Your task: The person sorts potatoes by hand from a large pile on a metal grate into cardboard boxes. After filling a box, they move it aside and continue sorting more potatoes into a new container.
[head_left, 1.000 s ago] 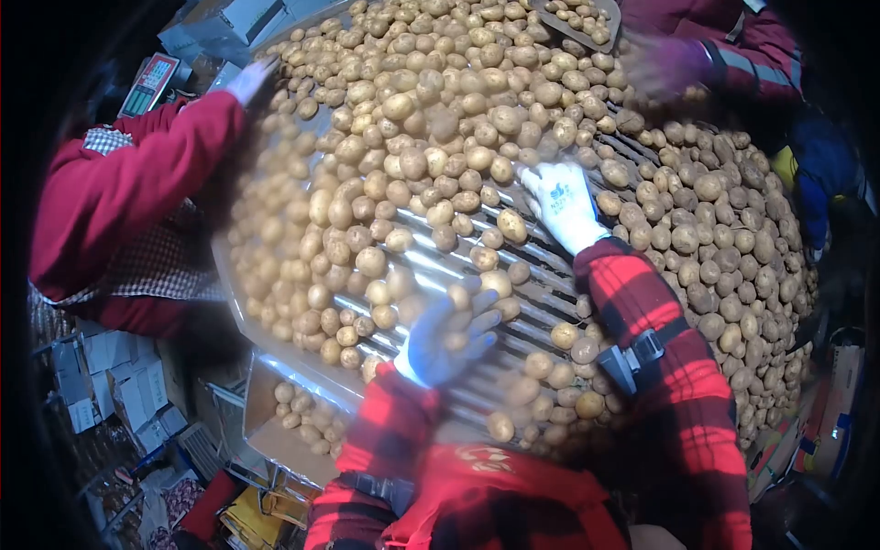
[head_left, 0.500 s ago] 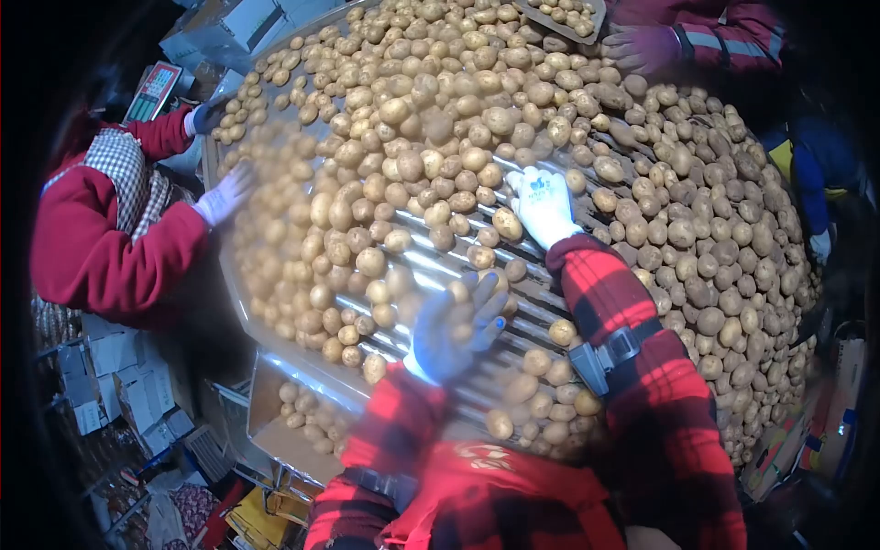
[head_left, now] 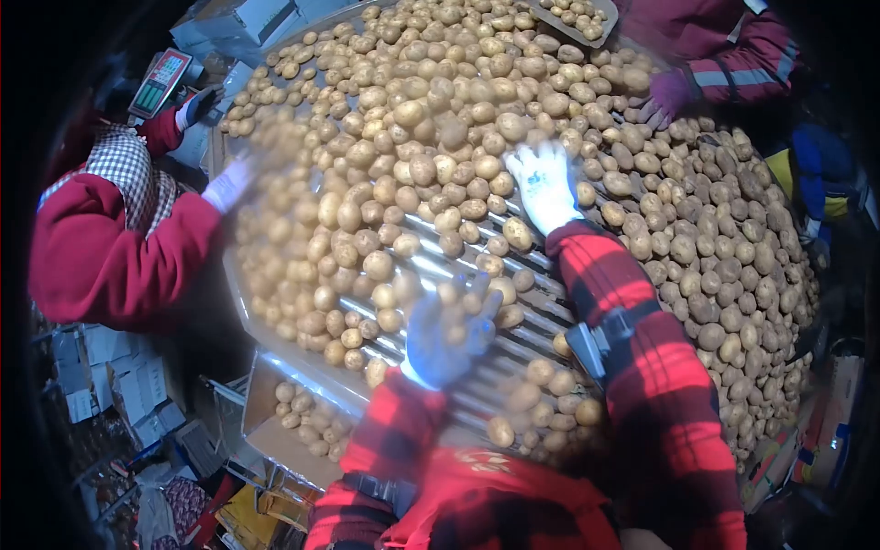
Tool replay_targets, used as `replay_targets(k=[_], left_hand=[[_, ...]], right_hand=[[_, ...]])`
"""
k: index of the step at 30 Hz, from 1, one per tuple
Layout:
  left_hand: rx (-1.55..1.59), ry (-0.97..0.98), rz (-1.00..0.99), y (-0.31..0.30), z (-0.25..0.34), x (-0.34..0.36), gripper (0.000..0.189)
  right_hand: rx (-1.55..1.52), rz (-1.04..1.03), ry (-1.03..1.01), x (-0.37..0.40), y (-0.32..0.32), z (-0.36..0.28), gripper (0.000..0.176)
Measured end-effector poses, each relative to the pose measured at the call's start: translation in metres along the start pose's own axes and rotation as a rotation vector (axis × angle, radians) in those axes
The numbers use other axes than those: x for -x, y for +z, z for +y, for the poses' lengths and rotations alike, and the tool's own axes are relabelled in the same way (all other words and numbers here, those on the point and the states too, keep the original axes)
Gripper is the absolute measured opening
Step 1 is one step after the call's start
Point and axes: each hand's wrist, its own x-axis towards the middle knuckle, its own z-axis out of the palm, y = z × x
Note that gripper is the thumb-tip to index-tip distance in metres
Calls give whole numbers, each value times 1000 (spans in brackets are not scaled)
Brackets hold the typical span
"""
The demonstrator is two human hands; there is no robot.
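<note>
because the potatoes (head_left: pixel 431 170) are heaped on a bed of metal rollers (head_left: pixel 435 270), they settle in the grooves between the bars and thin out toward the near edge, where bare steel shows; the right hand (head_left: pixel 543 183), in a white glove, lies flat with fingers spread on the heap's near fringe, a posture that covers several potatoes at once rather than gripping one; the left hand (head_left: pixel 447 332) hovers lower over the rollers, fingers fanned toward a few loose potatoes, though blur hides whether it pinches any; a co-worker's white glove (head_left: pixel 227 183) touches the pile's left rim, and another's purple glove (head_left: pixel 669 93) its far side; a tray (head_left: pixel 270 445) of small potatoes sits below the rollers' edge, placed where whatever drops off the bars would land.
</note>
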Motion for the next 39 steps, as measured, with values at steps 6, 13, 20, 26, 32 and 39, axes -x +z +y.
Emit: replay_targets(k=[6,13,20,26,32,39], left_hand=[[0,120,-42,-6,8,17,43],[-271,180,-105,-27,22,7,51],[-191,199,16,-13,22,24,49],[-288,137,-249,-9,35,32,55],[18,85,-320,-57,42,28,56],[-166,165,-128,-23,18,32,53]], right_hand=[[-82,-132,64,-19,-16,10,21],[-1046,-302,-85,38,-135,-37,36],[-309,-11,-166,-24,-52,-102,18],[-948,38,117,11,-74,-90,30],[-1012,201,-159,92,-138,-98,45],[-328,-28,215,49,-48,-62,40]])
